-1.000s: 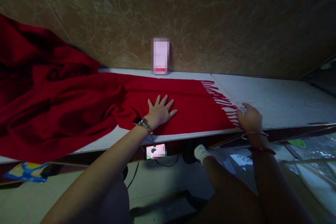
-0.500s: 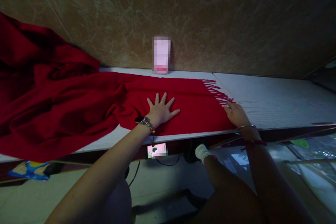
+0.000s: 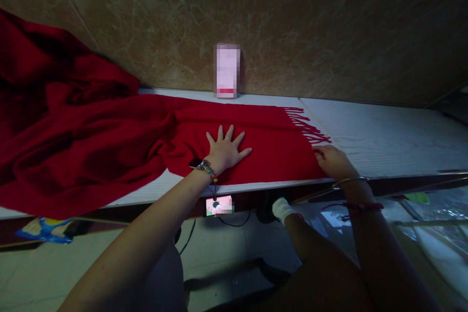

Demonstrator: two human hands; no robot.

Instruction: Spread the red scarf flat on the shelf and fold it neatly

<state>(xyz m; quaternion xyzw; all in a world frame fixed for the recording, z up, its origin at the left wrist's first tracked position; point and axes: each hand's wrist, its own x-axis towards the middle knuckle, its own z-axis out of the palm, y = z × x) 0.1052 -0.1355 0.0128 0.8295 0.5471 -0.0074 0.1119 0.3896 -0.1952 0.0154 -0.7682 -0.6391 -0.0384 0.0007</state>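
1 head view, forward and down, close over the white table [image 3: 383,136] edge.

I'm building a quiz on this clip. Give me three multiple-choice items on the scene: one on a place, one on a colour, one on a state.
1. Where does the left hand lie?
A. flat on the scarf
B. on the floor
C. on the wall

2. What colour is the scarf?
A. blue
B. red
C. white

3. How is the left hand held?
A. in a fist
B. pinching the fringe
C. open, fingers spread

Answers: 1 A, its palm rests on the cloth; 2 B, the cloth is red all over; 3 C, all fingers are splayed. The right hand is at the fringe.
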